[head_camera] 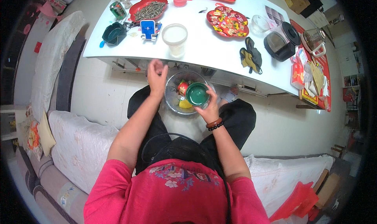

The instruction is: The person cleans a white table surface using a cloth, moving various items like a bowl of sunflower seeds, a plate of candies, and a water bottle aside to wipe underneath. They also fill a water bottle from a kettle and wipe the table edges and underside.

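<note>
My right hand (209, 104) grips a small round green bowl (197, 94) by its right rim and side, its opening facing up towards me. The bowl is over the right part of a clear plastic bin (174, 106) between my knees. Inside the bin lie a red wrapper (183, 88) and a yellow foam fruit net (185, 104), among other bits. My left hand (157, 75) is raised at the bin's left side, near the table edge, fingers curled and slightly blurred, with nothing seen in it.
On the white table (203, 51) stand a lidded plastic tub (175, 38), a dark green octagonal box (114, 33), a blue phone stand (148, 29), a red dish of sunflower seeds (148, 9), a red sweets dish (227, 21), dark gloves (251, 56) and a black-lidded container (282, 42).
</note>
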Motion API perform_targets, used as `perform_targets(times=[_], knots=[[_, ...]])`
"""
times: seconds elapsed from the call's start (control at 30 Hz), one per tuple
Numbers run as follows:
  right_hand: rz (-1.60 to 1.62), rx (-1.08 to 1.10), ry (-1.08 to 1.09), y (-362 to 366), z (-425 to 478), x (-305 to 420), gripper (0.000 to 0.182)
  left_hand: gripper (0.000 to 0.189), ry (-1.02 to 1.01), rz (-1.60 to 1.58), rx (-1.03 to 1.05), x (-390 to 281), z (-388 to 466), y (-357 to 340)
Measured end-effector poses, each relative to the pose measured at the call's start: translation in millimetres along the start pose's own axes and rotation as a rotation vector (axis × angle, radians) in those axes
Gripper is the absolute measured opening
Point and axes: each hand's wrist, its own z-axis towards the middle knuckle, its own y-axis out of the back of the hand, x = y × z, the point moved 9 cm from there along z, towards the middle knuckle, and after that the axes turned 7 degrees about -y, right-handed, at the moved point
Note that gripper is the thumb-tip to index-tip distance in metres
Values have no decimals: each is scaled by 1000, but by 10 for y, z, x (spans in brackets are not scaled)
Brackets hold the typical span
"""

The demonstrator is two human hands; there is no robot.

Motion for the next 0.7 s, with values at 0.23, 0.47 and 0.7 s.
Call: perform_targets(times=[0.23,0.47,0.7], knots=[[-101,85,60,-338,-41,156,80,62,1062,-1057,542,429,-1532,-600],[-380,73,52,-657,-59,206,79,56,1204,-1270,396,435,-1526,-658],[-808,178,161,-1004,-148,690,63,50,1125,-1266,351,642,-1518,-705]])
